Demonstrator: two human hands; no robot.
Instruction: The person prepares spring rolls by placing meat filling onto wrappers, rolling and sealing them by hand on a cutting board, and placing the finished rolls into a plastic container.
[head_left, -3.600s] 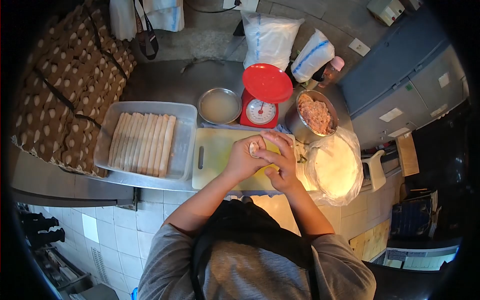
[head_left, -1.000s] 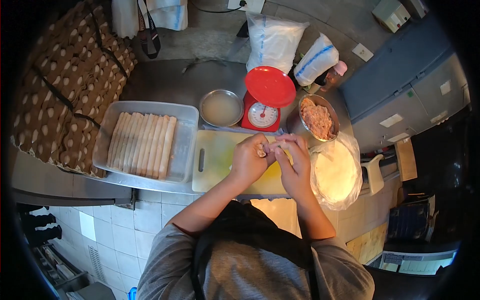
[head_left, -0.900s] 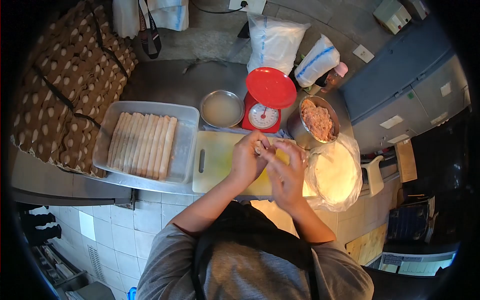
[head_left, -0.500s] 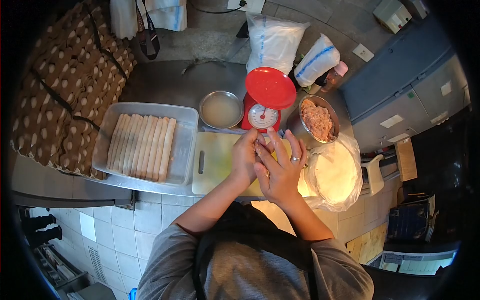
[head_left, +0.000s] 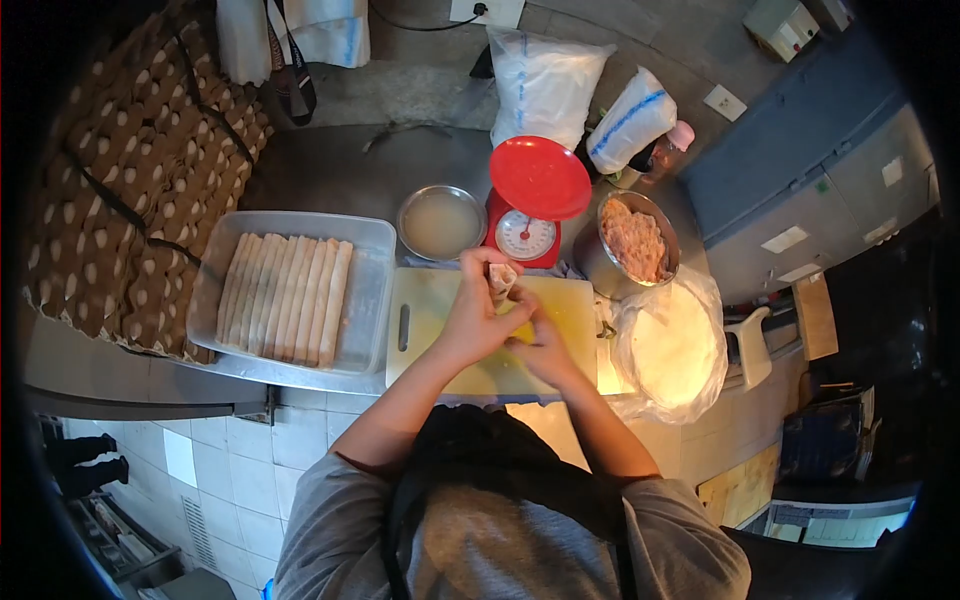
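A spring roll is held up between my hands over the cutting board, its end with pinkish filling facing up. My left hand is closed round it, the thumb pointing toward my right hand. My right hand is closed on the lower part, its fingertips partly hidden behind the left thumb. Left of the board, a clear plastic tub holds a row of several long rolled spring rolls. A metal bowl of cloudy liquid stands behind the board.
A red dial scale stands behind the board. Right of it is a metal pot of minced filling. Round wrappers lie in plastic at the right. Stacked egg trays rise at the left; white plastic bags stand at the back.
My right hand has moved down and its spread fingers have curled in round the roll. My left hand has turned, bringing the spring roll's filled end into view.
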